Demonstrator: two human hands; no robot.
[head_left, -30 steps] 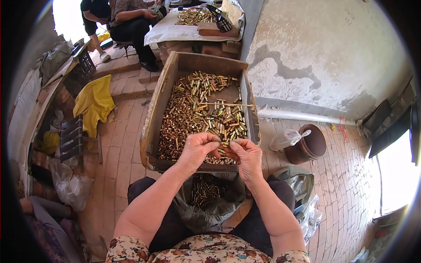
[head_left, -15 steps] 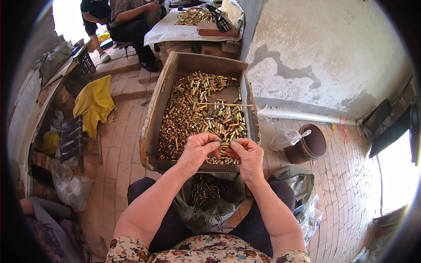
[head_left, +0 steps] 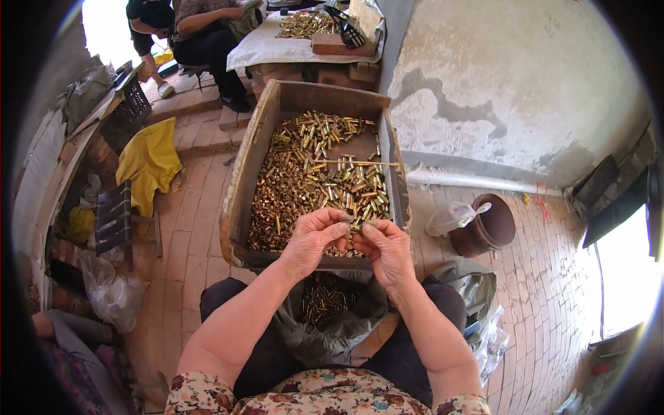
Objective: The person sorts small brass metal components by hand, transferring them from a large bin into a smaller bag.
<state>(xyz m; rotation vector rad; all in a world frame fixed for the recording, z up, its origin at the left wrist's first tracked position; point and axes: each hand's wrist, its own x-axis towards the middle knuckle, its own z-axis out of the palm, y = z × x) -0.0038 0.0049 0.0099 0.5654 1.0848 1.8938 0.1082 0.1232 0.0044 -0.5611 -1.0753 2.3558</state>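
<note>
My left hand [head_left: 311, 238] and my right hand [head_left: 389, 250] meet fingertip to fingertip over the near part of a worn wooden box [head_left: 242, 155]. Both are pinched on one small brass-coloured metal piece [head_left: 356, 227], mostly covered by the fingers. Shiny small cylinders [head_left: 370, 197] lie loose on the box's right side, while shorter coppery pieces [head_left: 277, 218] are heaped on the left. Across the box, toward its right wall, lies a thin stick [head_left: 353, 162]. Below my hands, between my knees, a grey-green sack [head_left: 332, 342] gapes around long slim metal pieces [head_left: 324, 304].
To the right stand a brown bucket [head_left: 492, 235] and a white plastic bag [head_left: 453, 218]. A small stool [head_left: 114, 218] and yellow cloth [head_left: 149, 162] are at left. Beyond the box, people [head_left: 207, 41] sit by a cloth-covered table [head_left: 270, 48] with more metal pieces.
My right hand has shifted slightly left, and its fingers have curled in closer to the left hand's. Both hands remain over the near part of the box.
</note>
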